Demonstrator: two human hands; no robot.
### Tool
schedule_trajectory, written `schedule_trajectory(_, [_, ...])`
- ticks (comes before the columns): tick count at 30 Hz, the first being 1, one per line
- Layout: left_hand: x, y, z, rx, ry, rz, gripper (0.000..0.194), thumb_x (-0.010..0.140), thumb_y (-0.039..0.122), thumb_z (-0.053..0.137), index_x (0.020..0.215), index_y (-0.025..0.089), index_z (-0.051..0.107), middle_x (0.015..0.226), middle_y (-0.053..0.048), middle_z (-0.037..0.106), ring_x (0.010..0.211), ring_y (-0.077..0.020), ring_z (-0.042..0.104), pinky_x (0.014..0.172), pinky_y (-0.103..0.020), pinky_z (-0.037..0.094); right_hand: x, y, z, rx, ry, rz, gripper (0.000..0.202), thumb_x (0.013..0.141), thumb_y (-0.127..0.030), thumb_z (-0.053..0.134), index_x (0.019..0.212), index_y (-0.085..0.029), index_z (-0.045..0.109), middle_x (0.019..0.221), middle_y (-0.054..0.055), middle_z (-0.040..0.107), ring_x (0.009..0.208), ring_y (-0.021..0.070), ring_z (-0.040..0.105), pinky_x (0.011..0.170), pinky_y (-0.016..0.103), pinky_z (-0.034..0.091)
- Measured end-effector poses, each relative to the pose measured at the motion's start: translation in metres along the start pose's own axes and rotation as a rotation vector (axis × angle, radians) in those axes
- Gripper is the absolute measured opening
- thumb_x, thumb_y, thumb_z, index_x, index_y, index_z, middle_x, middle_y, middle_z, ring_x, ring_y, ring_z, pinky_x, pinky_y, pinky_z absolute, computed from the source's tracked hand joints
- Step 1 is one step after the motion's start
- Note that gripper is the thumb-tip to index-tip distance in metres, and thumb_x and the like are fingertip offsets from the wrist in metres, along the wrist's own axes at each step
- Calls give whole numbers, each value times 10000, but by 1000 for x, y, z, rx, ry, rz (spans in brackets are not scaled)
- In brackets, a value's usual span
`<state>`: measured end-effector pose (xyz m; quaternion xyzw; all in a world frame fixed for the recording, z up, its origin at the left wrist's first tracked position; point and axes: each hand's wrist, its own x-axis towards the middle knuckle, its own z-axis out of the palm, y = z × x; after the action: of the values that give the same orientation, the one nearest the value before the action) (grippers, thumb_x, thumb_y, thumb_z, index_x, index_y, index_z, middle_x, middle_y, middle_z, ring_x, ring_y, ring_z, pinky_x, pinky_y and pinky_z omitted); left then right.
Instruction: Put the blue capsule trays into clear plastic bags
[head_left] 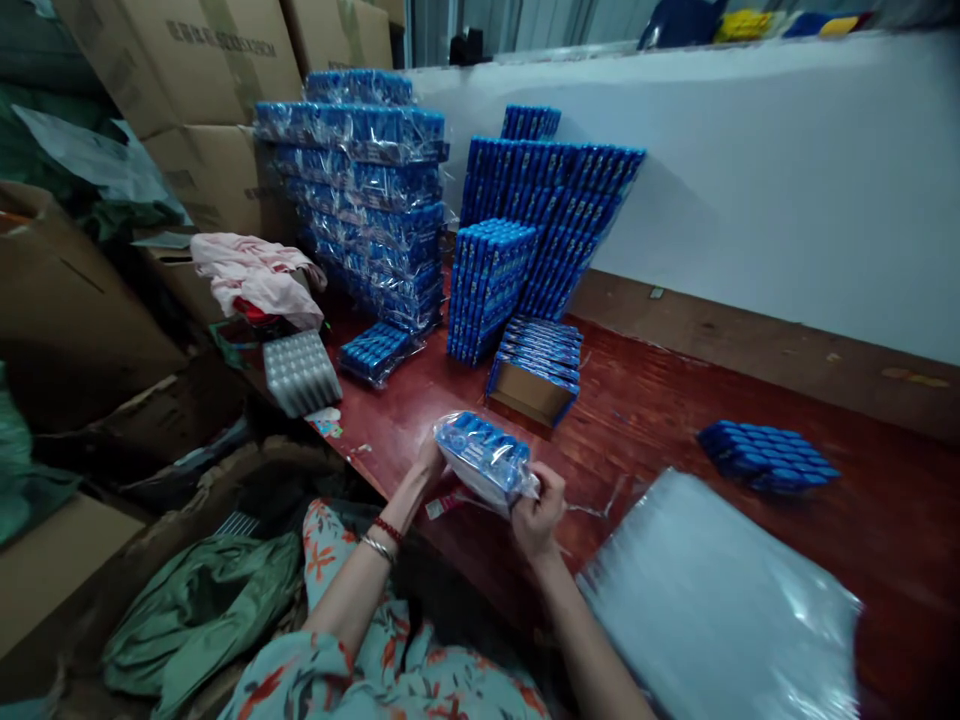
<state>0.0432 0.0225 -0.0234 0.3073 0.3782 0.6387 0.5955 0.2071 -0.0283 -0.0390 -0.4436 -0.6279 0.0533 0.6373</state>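
Between my two hands, above the front edge of the red table, is a pack of blue items in clear plastic wrap. My left hand grips its left end, fingers partly hidden behind it. At the right end, my right hand is closed on the gathered plastic. Just beyond the pack stands an open cardboard box with blue packets in a row. To the right lies a stack of clear plastic bags, and behind it a small group of blue packets.
Wrapped blue packs are piled high at the back left, beside tall stacks of unwrapped blue packets. A grey-white ridged tray, a single wrapped pack and a pink cloth sit at left. Cardboard boxes rise behind them.
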Motion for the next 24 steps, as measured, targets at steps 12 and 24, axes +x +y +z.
schedule_trajectory(12, [-30, 27, -22, 285, -278, 83, 495, 884, 479, 475, 528, 147, 566, 551, -16, 629, 731, -183, 682, 762, -340, 544, -63, -6, -22, 125, -361, -136, 251, 905, -429, 389, 785, -248, 515, 638, 6, 569, 555, 149, 540, 523, 302, 446])
schedule_trajectory(24, [-31, 23, -36, 435, 106, 256, 327, 806, 432, 607, 739, 115, 656, 752, -37, 680, 785, -163, 633, 784, -268, 488, -36, 13, -12, 32, -408, -45, 291, 927, -373, 350, 767, -236, 551, 649, 17, 558, 593, 164, 541, 579, 313, 461])
